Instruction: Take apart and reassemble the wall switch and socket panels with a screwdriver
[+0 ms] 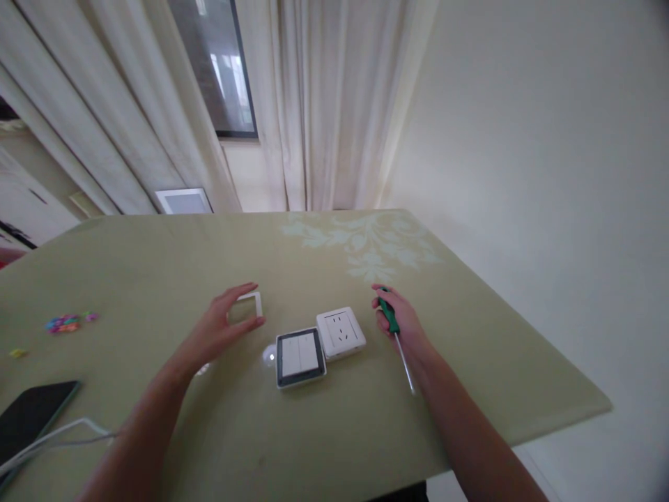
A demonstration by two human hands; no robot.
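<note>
My left hand (226,322) spans a thin white square frame (258,304), its thumb at the lower corner and its fingers at the far edge; part of the frame is hidden behind the hand. My right hand (410,328) is closed round the green handle of a screwdriver (389,317), whose metal shaft points back toward me along the wrist. Between the hands lies a wall switch (299,355) with white rocker panels and a dark grey border showing. Touching its right side is a white wall socket (341,333), set slightly askew.
The table (324,446) has a pale leaf pattern at its far end. Small colourful pieces (65,323) lie at the left, near a dark tablet-like device (36,411) and a white cable (67,427). Curtains (334,104) hang behind; a plain wall (523,174) rises at the right.
</note>
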